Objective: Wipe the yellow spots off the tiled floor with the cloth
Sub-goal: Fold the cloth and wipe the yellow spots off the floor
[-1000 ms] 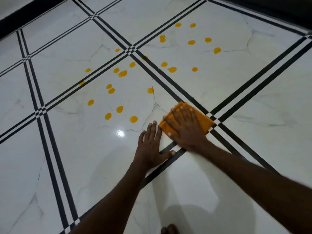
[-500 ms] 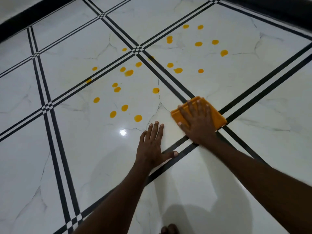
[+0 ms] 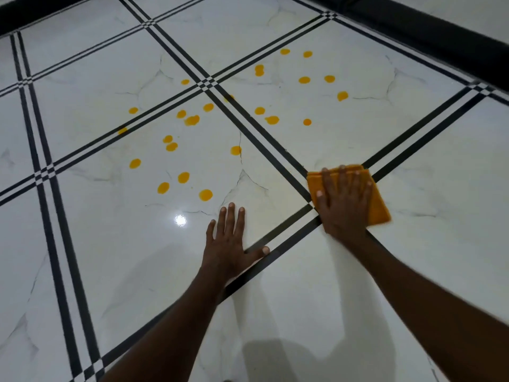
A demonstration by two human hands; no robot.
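Head cam shows the right hand (image 3: 343,205), fingers spread flat, pinning the soft folded cloth (image 3: 378,201) on the glossy tiled floor (image 3: 110,257), yellow spots (image 3: 205,194) at 10 o'clock; left hand (image 3: 228,244) splayed empty; looks light and slidey, so press from the top.

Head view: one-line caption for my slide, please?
Right hand presses the orange cloth flat on the tiled floor; left hand braces, yellow spots unwiped.

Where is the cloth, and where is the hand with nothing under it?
cloth (image 3: 378,201), head view, bare right part beside the fingers.
left hand (image 3: 227,244), head view, back of hand.
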